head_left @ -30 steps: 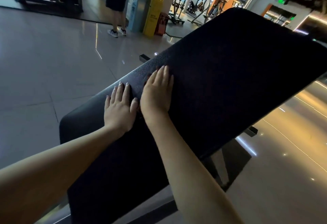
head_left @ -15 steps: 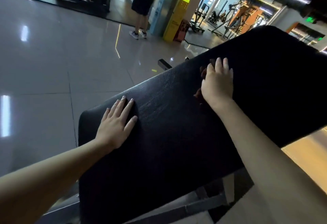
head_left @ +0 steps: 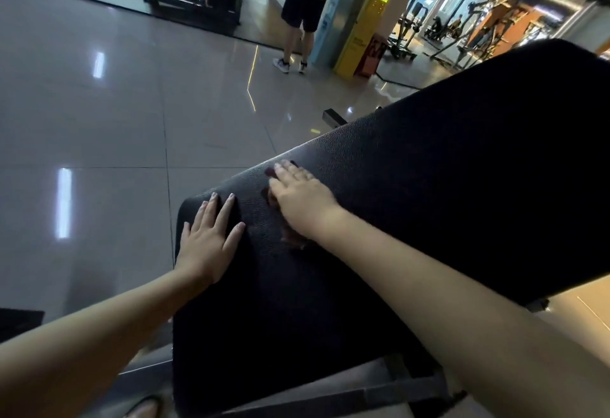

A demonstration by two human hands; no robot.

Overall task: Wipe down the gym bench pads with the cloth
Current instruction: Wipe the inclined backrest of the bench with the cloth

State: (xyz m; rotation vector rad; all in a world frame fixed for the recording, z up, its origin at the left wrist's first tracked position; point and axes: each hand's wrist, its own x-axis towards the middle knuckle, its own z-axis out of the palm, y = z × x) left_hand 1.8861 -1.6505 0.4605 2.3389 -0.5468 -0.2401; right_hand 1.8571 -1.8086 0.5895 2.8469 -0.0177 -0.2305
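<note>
2 bare forearms (head_left: 99, 335) run to the frame edge; the left hand (head_left: 208, 242) shows short, rounded nails (head_left: 214, 195).

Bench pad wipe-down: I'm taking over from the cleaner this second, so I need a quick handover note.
Left hand: flat on the bench pad near its lower end, holding nothing.
Right hand: flat, pressing the reddish cloth onto the pad just beside the left.
Done: unclear how much is wiped.
Left: likely the long upper stretch of the pad.
</note>
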